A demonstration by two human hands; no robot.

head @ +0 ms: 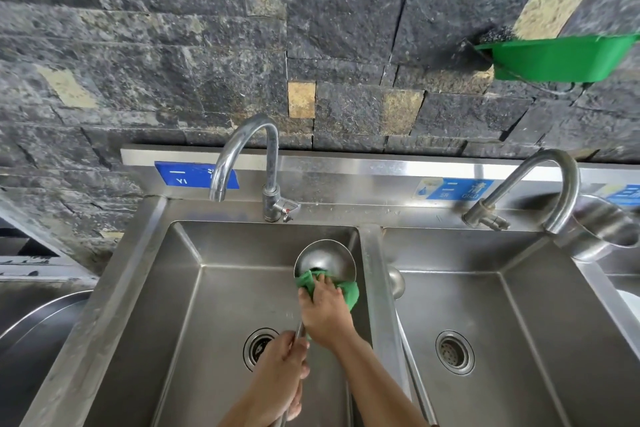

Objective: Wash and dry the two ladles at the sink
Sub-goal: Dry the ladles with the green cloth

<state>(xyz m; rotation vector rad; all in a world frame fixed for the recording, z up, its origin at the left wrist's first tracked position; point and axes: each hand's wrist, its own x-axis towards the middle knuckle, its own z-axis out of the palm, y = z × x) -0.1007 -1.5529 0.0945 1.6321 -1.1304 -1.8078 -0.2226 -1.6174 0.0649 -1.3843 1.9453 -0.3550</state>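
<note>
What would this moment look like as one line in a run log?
step: wiping steel ladle bowl | left hand: grips ladle handle | right hand: presses green cloth | over left steel sink basin | tap: no water visible

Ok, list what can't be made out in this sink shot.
- Ladle bowl, head view: partly covered by the green cloth and right hand.
- Its handle: mostly hidden by the left hand, then cut off by the bottom edge.
- Second ladle: only a rounded metal part shows behind the sink divider.
- Water: no stream visible at the faucet.
- Right-edge metal vessel: blurred and cropped.
</note>
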